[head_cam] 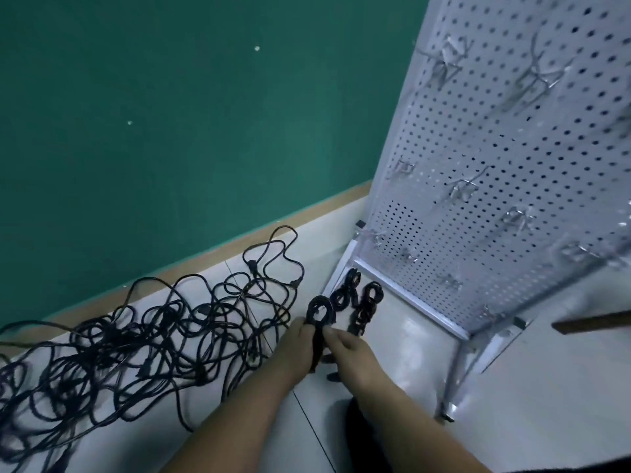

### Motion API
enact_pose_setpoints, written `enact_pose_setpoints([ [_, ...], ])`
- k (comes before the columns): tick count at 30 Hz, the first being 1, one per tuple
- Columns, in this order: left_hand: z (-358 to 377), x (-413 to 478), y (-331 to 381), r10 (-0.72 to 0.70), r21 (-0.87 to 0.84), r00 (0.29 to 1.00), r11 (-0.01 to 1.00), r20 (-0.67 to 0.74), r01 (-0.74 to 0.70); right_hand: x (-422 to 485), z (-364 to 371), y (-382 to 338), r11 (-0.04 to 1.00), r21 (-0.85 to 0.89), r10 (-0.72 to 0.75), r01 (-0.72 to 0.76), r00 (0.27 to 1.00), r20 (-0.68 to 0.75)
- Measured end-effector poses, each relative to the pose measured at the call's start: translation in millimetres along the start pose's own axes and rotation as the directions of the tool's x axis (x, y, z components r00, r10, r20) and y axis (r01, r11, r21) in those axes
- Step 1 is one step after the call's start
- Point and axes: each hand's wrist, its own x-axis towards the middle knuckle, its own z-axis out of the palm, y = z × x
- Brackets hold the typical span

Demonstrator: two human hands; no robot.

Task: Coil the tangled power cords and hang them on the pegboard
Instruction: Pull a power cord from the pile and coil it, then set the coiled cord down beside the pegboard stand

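Note:
A coiled black power cord (320,314) is held between both hands low in the middle of the view. My left hand (300,346) grips its bundled lower part and my right hand (348,348) pinches it from the right. A big tangle of black cords (136,339) sprawls over the white floor to the left. Two finished black coils (346,290) (367,308) lie by the foot of the white pegboard (512,165), which stands at the right with several metal hooks (532,87) on it.
A green wall (170,114) with a wooden skirting strip (239,240) runs behind the tangle. The pegboard stands on a white metal frame with a leg (454,380) on the floor. A dark brown bar (594,322) juts in at the right edge.

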Motion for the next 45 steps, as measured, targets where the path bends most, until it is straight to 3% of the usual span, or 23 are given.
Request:
enact_pose_setpoints([
  [8,51.5,12.4,-6.9,-0.03,-0.11,0.989,0.993,0.145,0.046,14.1,-27.4,48.4,0.973,0.227,0.091,-0.042,0.974,-0.21],
  [12,64.8,18.4,2.8,-0.011,-0.023,0.973,1.0,0.23,0.017,32.7,-45.6,65.0,0.978,0.193,0.137,-0.076,0.934,-0.329],
  [16,68.7,30.9,-8.9,0.025,0.198,0.992,0.979,0.126,-0.05,59.0,-67.7,70.9,0.963,0.219,0.245,-0.159,0.854,-0.459],
  [21,54.0,48.7,-53.8,0.141,0.662,0.988,0.734,0.065,-0.148,100.9,-94.5,71.3,0.94,0.227,0.336,-0.253,0.795,-0.506],
  [24,40.0,45.8,-79.3,0.183,0.756,0.98,0.63,0.08,-0.179,125.0,-104.5,68.9,0.935,0.124,0.348,-0.333,0.782,-0.517],
  [28,26.4,43.2,-101.0,0.218,0.79,0.974,0.586,0.06,-0.18,157.7,-109.2,71.9,0.93,0.006,0.315,-0.367,0.791,-0.525],
  [35,10.7,50.2,-114.3,0.239,0.751,0.971,0.643,-0.007,-0.153,176.0,-108.6,80.3,0.926,-0.062,0.288,-0.372,0.803,-0.522],
  [42,-5.5,52.1,-114.3,0.243,0.666,0.965,0.737,-0.102,-0.115,181.2,-93.9,67.8,0.838,-0.298,0.258,-0.458,0.813,-0.522],
  [45,-12.7,43.1,-110.0,0.226,0.644,0.962,0.761,-0.153,-0.077,177.1,-75.1,54.9,0.81,-0.385,0.182,-0.441,0.815,-0.55],
])
